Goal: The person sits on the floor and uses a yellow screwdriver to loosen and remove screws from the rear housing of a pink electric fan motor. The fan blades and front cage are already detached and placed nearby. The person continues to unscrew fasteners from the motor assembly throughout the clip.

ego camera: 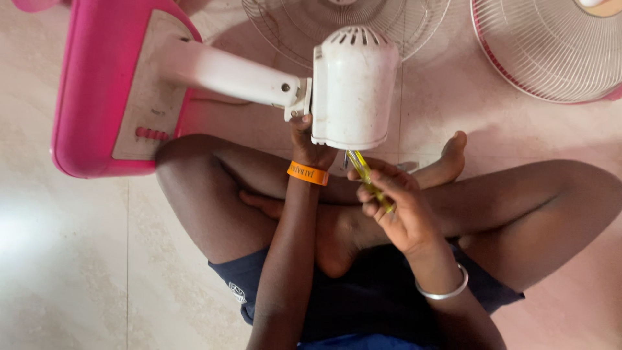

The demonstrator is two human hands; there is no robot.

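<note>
Gripping white fan motor housing (353,87) underside, left hand (311,146) closed; right hand (395,207) fingers wrapped around yellow screwdriver (368,178), tip at housing.

A pale, glossy tiled floor (65,259) carries everything. On it lie a pink-and-white plastic fan base (97,91), a white round wire fan guard (291,26) and a pink-rimmed wire fan guard (551,52); the person sits cross-legged there.
</note>
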